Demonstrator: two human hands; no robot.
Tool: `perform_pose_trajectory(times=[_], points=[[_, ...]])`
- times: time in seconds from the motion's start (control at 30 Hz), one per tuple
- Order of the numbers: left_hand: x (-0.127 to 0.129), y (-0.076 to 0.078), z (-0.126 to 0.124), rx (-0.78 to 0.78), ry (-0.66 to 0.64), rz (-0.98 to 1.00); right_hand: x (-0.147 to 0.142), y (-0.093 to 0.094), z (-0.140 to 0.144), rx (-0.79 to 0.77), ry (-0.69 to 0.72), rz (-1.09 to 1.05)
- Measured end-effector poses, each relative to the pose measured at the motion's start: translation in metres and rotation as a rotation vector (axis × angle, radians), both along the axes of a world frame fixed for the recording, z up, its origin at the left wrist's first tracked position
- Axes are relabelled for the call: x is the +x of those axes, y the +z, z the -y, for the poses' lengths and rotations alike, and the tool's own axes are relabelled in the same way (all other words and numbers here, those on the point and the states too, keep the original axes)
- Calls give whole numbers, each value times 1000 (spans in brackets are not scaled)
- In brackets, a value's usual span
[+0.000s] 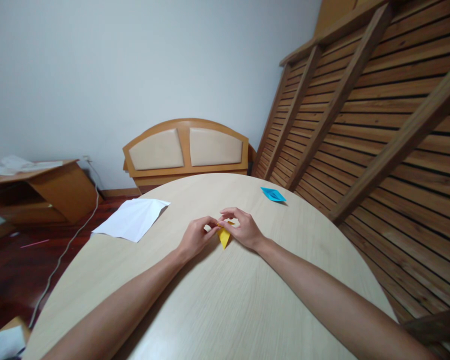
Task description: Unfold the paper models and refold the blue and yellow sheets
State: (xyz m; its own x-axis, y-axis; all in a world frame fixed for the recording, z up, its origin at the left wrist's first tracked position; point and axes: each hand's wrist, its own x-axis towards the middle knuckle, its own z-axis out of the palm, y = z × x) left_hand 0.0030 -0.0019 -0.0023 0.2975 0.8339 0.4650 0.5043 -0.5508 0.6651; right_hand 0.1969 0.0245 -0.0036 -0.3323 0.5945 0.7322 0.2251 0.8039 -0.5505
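Note:
A small folded yellow paper (224, 236) lies on the round light wooden table (210, 300), its point aimed toward me. My left hand (196, 236) pinches its upper left edge with thumb and fingertips. My right hand (243, 228) pinches the upper right edge, fingers curled over it. Both hands meet above the paper, and much of its top is hidden by the fingers.
A folded blue paper (273, 194) rests on the table farther back right. White sheets (133, 218) lie at the table's left edge. Behind stand a padded headboard (187, 147), a slatted wooden frame (367, 115) at right, and a low cabinet (41, 192) at left.

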Motion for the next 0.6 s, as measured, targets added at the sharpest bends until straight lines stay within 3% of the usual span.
perform_pose_trajectory(times=[0.3, 0.6], points=[[-2, 2, -2, -14, 94, 70, 8, 1, -2, -113, -1, -18], [-4, -4, -6, -54, 92, 38, 6, 0, -7, -173, -33, -42]])
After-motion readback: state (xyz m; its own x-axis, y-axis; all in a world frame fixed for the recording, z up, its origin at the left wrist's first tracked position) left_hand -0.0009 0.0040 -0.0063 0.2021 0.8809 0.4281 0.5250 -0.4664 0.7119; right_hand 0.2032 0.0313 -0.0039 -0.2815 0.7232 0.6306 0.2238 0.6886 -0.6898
